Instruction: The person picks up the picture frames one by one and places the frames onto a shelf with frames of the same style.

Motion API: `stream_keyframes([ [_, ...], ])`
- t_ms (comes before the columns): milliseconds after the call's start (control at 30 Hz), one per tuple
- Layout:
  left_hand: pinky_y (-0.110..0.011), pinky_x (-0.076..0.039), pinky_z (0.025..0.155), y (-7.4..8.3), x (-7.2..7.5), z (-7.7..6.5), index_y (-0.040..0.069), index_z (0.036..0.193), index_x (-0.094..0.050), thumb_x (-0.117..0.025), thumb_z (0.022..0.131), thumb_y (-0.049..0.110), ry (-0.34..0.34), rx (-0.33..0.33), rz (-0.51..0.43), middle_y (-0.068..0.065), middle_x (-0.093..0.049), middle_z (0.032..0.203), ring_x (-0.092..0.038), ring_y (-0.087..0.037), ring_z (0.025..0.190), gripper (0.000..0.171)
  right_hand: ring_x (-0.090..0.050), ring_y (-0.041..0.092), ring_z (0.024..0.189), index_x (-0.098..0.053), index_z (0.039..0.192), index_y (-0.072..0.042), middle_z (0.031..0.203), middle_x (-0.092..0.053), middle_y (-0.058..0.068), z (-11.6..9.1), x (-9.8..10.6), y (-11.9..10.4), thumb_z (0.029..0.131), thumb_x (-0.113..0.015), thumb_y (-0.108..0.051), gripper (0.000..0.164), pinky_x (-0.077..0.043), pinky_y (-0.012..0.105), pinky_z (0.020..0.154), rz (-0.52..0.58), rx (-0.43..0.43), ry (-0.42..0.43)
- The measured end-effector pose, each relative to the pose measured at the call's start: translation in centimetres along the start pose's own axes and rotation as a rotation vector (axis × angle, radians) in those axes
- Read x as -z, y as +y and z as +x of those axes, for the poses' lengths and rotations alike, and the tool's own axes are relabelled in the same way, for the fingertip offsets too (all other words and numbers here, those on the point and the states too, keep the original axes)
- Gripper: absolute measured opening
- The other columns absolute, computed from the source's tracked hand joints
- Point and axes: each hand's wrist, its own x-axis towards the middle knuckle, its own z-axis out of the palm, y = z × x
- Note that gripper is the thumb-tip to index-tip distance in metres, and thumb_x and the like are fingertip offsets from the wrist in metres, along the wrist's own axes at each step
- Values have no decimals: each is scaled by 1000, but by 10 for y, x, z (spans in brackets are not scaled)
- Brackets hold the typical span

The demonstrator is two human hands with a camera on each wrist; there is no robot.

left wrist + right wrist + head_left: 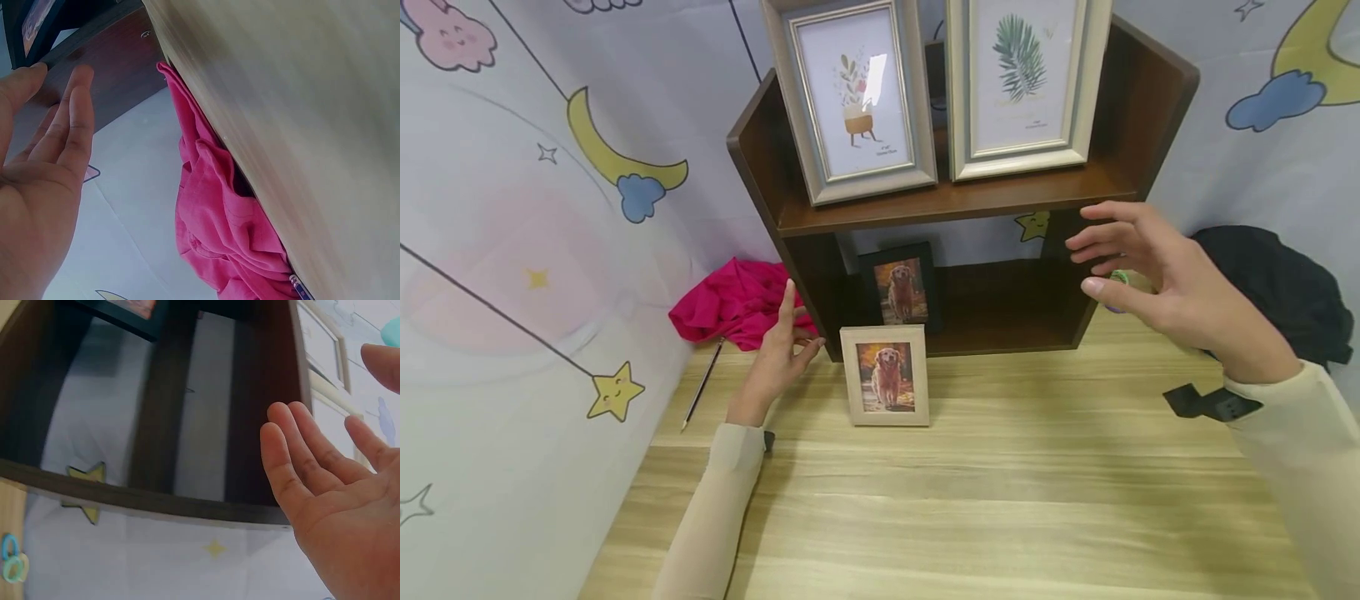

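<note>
Left hand [775,358] is unclenched at eight o'clock of the shelf [955,208]; right hand [1180,283] hovers relaxed at four; pale dog-photo frame [886,379] stands at seven

A pale wall covering [497,492] is running along the left and behind a wood-grained table [1000,508], showing printed yellow moons [593,143], blue clouds [640,197] and smiling stars [615,393]. Dark lines [497,310] are slanting across it; soft light is brightening the table.
</note>
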Motion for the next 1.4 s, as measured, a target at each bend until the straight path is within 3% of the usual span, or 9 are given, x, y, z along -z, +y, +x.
stream_keyframes([
  [167, -52, -66, 89, 0, 0, -2, 38, 172, 12, -76, 93, -10, 3, 9, 3, -34, -57, 148, -79, -41, 94, 127, -64, 3, 121, -41, 162, -19, 138, -65, -9, -5, -20, 13, 98, -71, 6, 75, -50, 7, 95, 24, -13, -33],
  [400, -51, -67, 88, -1, 1, -2, 36, 172, 11, -76, 92, -11, 9, -3, 14, -33, -58, 147, -79, -40, 93, 127, -64, 7, 123, -39, 163, -19, 140, -62, 13, -5, -48, 20, 100, -70, 3, 73, -50, 8, 103, 102, -28, -78],
  [467, -52, -67, 88, -1, 0, -1, 36, 172, 11, -77, 92, -11, 9, -7, 12, -33, -58, 147, -79, -40, 94, 128, -65, 8, 123, -39, 162, -18, 139, -63, 12, -5, -53, 21, 100, -70, 3, 72, -51, 9, 103, 122, -33, -78],
  [767, -52, -67, 88, -2, 0, 1, 36, 172, 11, -77, 92, -11, 9, -10, 9, -33, -59, 147, -79, -40, 93, 128, -67, 8, 122, -39, 162, -17, 139, -64, 0, -4, -68, 27, 101, -69, 2, 70, -52, 12, 102, 184, -12, -89],
  [900, -52, -67, 87, -1, 1, 1, 37, 172, 11, -77, 92, -11, 13, -12, 9, -33, -59, 147, -79, -40, 91, 128, -67, 10, 124, -37, 163, -18, 141, -65, 6, -4, -73, 30, 102, -68, 1, 71, -52, 13, 103, 207, -28, -110],
  [1133, -52, -67, 88, 0, 1, 0, 38, 172, 12, -76, 92, -11, 9, -12, 12, -33, -58, 147, -79, -39, 91, 128, -66, 14, 130, -31, 167, -30, 150, -61, 13, -4, -80, 36, 105, -67, -8, 75, -52, 13, 106, 250, -130, -168],
  [1400, -52, -67, 88, -1, 0, 0, 39, 172, 12, -77, 93, -9, 3, -3, 13, -34, -57, 148, -79, -38, 92, 128, -66, 15, 133, -22, 170, -30, 150, -60, 15, -4, -91, 43, 107, -65, -10, 79, -52, 13, 108, 289, -128, -230],
])
